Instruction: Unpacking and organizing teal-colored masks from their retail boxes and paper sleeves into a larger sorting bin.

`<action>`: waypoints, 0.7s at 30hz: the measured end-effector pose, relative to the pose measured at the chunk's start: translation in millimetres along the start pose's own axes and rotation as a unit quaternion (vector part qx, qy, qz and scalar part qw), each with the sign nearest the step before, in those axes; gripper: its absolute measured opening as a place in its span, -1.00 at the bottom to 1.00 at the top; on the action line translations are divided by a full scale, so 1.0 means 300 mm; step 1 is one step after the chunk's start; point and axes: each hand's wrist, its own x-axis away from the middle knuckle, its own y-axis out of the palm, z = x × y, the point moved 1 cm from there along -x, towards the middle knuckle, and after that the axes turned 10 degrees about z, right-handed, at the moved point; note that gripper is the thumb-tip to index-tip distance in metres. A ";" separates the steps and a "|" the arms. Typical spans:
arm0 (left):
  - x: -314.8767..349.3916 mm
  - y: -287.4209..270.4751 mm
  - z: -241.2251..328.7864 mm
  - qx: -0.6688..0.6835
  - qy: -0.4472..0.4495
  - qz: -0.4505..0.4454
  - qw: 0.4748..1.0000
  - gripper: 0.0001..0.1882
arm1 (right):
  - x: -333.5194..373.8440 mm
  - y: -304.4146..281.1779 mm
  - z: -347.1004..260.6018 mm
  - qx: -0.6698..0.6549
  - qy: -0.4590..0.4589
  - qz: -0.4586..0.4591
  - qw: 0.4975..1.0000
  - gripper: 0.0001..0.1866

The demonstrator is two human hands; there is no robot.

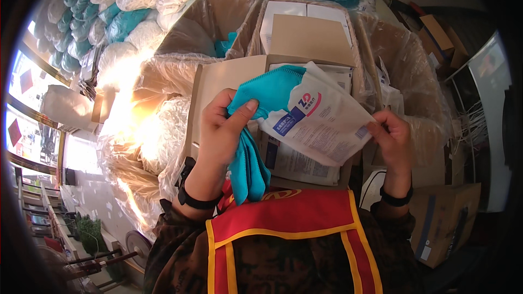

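Observation:
In front of me, my left hand (223,120) pinches a teal folded face mask (269,90) that sticks partly out of the torn end of a white printed pouch (327,122). More teal masks (248,171) hang folded below that palm, gripped in the same hand. The far right corner of the pouch is pinched by my right hand (392,136). Beneath both hands is an open cardboard box (218,84) with similar flat white packages (305,163) lying in it. The pouch covers much of the box's contents.
Behind the box stand large plastic-lined cartons (220,16), one holding white boxes (283,10). Left is crumpled clear plastic (166,130) in bright glare. Bags of teal and white goods (125,24) pile up at the back left. A closed carton (444,223) sits at the lower right.

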 end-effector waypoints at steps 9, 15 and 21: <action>-0.092 -0.246 0.129 0.031 0.037 0.166 0.985 -0.89 | 0.003 -0.204 0.085 -0.025 -0.021 0.118 0.992 -0.94; -0.088 -0.400 0.251 0.070 0.131 0.249 0.957 -0.81 | 0.002 -0.168 0.051 -0.021 -0.040 0.122 0.992 -0.96; -0.048 -0.516 0.277 0.038 0.152 0.261 0.952 -0.79 | 0.003 -0.160 0.055 -0.023 -0.049 0.110 0.992 -0.96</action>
